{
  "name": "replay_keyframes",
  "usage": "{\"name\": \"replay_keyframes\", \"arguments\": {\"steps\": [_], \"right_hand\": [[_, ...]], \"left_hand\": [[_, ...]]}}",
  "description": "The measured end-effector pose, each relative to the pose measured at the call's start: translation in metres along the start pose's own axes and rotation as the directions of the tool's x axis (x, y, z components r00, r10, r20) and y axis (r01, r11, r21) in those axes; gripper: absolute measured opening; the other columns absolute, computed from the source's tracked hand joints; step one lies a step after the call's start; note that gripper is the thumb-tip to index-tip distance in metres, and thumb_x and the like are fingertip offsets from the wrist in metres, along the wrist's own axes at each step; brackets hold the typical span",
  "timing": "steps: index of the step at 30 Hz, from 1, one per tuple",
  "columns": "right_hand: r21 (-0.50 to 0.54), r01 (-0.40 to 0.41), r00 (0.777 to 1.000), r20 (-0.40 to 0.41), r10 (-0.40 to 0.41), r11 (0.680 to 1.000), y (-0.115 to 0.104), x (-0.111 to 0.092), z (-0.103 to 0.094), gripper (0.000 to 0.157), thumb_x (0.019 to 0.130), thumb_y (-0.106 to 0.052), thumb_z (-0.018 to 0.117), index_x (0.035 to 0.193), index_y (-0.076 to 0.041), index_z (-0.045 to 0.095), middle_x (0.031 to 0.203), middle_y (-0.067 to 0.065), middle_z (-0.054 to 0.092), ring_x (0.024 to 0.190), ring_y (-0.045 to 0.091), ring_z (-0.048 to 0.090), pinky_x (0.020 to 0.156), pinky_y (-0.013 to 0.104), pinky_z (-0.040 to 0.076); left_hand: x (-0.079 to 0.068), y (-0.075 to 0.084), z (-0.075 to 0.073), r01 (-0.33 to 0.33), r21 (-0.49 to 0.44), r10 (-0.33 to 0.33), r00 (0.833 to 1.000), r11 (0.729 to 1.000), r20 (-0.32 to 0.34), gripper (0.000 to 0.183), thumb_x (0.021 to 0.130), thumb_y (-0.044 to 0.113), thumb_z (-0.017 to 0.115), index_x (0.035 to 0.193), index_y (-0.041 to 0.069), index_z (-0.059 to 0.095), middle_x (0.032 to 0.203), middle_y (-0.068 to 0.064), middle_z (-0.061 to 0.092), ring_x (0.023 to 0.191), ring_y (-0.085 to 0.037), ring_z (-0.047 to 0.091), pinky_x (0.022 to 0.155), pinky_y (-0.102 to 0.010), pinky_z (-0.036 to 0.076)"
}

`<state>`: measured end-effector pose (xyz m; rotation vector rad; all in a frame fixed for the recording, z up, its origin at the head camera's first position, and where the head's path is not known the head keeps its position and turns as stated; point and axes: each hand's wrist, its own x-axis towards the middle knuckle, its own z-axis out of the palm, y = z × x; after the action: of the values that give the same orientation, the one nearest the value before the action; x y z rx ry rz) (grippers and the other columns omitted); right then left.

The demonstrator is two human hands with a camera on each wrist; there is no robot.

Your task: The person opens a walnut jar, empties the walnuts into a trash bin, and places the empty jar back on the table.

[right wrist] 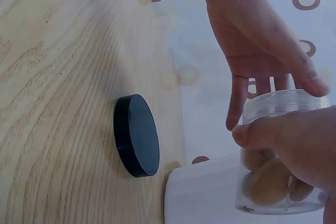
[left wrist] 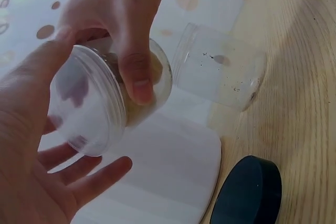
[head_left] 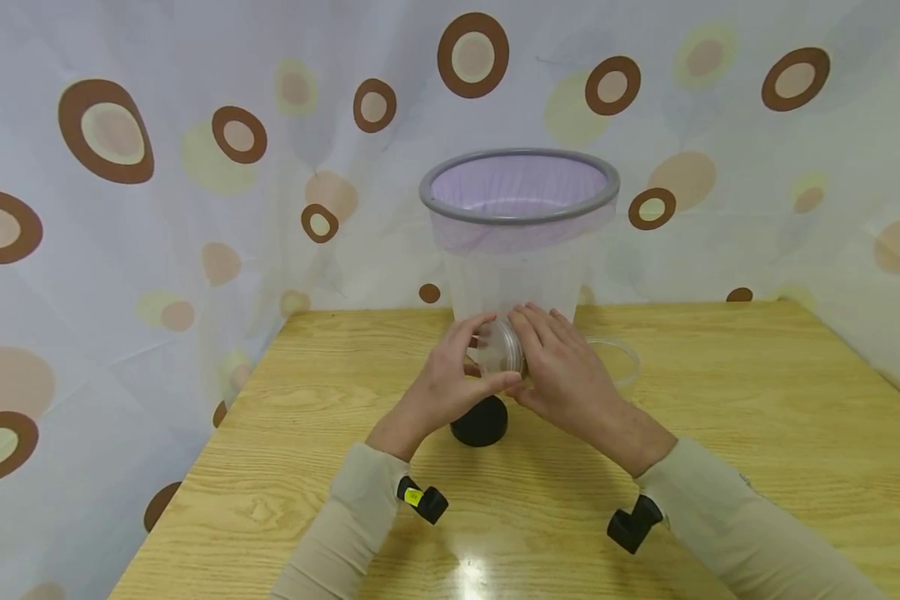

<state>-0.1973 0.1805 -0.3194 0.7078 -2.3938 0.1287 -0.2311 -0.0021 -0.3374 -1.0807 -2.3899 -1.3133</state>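
Note:
A clear plastic jar (right wrist: 281,177) with a ridged mouth holds several rounded brown pieces (right wrist: 269,182) whose kind I cannot tell. My right hand (head_left: 573,379) grips its body, thumb along the side. The jar is tilted in the head view, its mouth turned toward my left hand (head_left: 450,375). That hand cups loosely about the mouth, the thumb touching the rim and the other fingers (left wrist: 100,182) spread and fairly straight. Below the hands, a round black lid (head_left: 480,422) lies on the table.
Behind the hands stands a translucent waste bin (head_left: 521,279) with a grey rim and a purple liner. A second clear jar (left wrist: 220,69) is on the wooden table (head_left: 757,417), partly hidden behind my right hand. A dotted curtain (head_left: 390,50) hangs behind the table.

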Motion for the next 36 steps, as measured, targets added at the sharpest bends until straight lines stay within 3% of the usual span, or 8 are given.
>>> {"name": "replay_keyframes", "arguments": {"steps": [4, 7, 10, 14, 20, 24, 29, 36], "right_hand": [[0.024, -0.008, 1.0, 0.016, 0.007, 1.0, -0.0007, -0.0009, 0.0, 0.098, 0.056, -0.039, 0.086, 0.132, 0.002, 0.039, 0.13, 0.02, 0.047, 0.124, 0.034, 0.043, 0.103, 0.05, 0.032], [0.039, -0.008, 1.0, 0.012, 0.008, 0.999, -0.0008, -0.0008, -0.0006, 0.1, 0.054, -0.036, 0.088, 0.132, 0.001, 0.038, 0.13, 0.019, 0.047, 0.124, 0.034, 0.042, 0.103, 0.051, 0.032], [0.043, 0.002, 1.0, 0.006, -0.002, 0.999, -0.0003, -0.0001, -0.0009, 0.098, 0.054, -0.031, 0.088, 0.132, 0.0, 0.039, 0.13, 0.019, 0.047, 0.124, 0.034, 0.042, 0.103, 0.052, 0.032], [0.051, 0.007, 1.0, 0.007, -0.008, 0.999, -0.0005, 0.0002, -0.001, 0.096, 0.053, -0.028, 0.088, 0.131, 0.0, 0.04, 0.131, 0.019, 0.047, 0.123, 0.035, 0.043, 0.102, 0.052, 0.033], [0.042, 0.006, 1.0, 0.011, -0.006, 0.999, -0.0021, 0.0002, 0.0001, 0.094, 0.057, -0.034, 0.086, 0.132, -0.001, 0.039, 0.13, 0.017, 0.048, 0.124, 0.033, 0.042, 0.103, 0.051, 0.032], [0.035, 0.019, 1.0, 0.0, -0.019, 0.999, -0.0032, 0.0012, 0.0007, 0.09, 0.061, -0.038, 0.083, 0.131, 0.0, 0.04, 0.129, 0.018, 0.049, 0.123, 0.033, 0.044, 0.103, 0.051, 0.033], [0.039, 0.011, 1.0, -0.002, -0.011, 0.999, -0.0048, 0.0014, -0.0008, 0.093, 0.059, -0.038, 0.085, 0.13, 0.001, 0.041, 0.128, 0.018, 0.049, 0.122, 0.033, 0.044, 0.103, 0.051, 0.033], [0.05, -0.001, 1.0, 0.022, 0.0, 0.999, -0.0039, -0.0011, -0.0017, 0.095, 0.054, -0.03, 0.088, 0.131, -0.001, 0.04, 0.131, 0.018, 0.047, 0.125, 0.034, 0.041, 0.104, 0.051, 0.031]], "left_hand": [[-0.0002, -0.0016, -0.0011, -0.122, 0.015, 0.121, 0.992, 0.992, 0.043, 0.091, 0.072, 0.04, 0.074, 0.144, 0.015, 0.024, 0.143, -0.002, 0.029, 0.126, -0.016, 0.035, 0.083, -0.029, 0.051], [-0.0002, -0.004, -0.0018, -0.274, 0.061, 0.271, 0.961, 0.96, 0.057, 0.094, 0.071, 0.033, 0.077, 0.145, 0.014, 0.022, 0.148, -0.005, 0.022, 0.134, -0.018, 0.026, 0.089, -0.032, 0.048], [-0.0007, -0.006, -0.0029, -0.357, 0.117, 0.354, 0.934, 0.927, 0.047, 0.088, 0.073, 0.026, 0.077, 0.144, 0.014, 0.026, 0.146, -0.01, 0.025, 0.136, -0.02, 0.025, 0.089, -0.033, 0.048], [-0.0025, -0.0067, -0.0033, -0.339, 0.129, 0.338, 0.941, 0.932, 0.031, 0.08, 0.075, 0.024, 0.075, 0.142, 0.016, 0.031, 0.14, -0.011, 0.03, 0.13, -0.019, 0.032, 0.082, -0.029, 0.051], [-0.0053, -0.0045, -0.0008, -0.183, 0.1, 0.185, 0.983, 0.978, -0.011, 0.08, 0.074, 0.037, 0.074, 0.14, 0.022, 0.032, 0.132, -0.001, 0.037, 0.117, -0.015, 0.042, 0.079, -0.024, 0.051], [-0.0045, -0.0031, -0.0004, -0.121, 0.085, 0.126, 0.991, 0.989, -0.048, 0.078, 0.075, 0.043, 0.071, 0.138, 0.016, 0.035, 0.132, -0.002, 0.039, 0.118, -0.015, 0.042, 0.082, -0.024, 0.05], [-0.0036, -0.0025, -0.002, -0.19, 0.098, 0.194, 0.98, 0.977, -0.033, 0.087, 0.074, 0.04, 0.074, 0.141, 0.011, 0.028, 0.141, -0.004, 0.034, 0.123, -0.017, 0.039, 0.084, -0.027, 0.05], [-0.0045, -0.0062, -0.0031, -0.346, 0.163, 0.345, 0.938, 0.924, 0.035, 0.084, 0.074, 0.026, 0.075, 0.143, 0.018, 0.028, 0.142, -0.003, 0.029, 0.13, -0.013, 0.029, 0.092, -0.03, 0.044]]}}
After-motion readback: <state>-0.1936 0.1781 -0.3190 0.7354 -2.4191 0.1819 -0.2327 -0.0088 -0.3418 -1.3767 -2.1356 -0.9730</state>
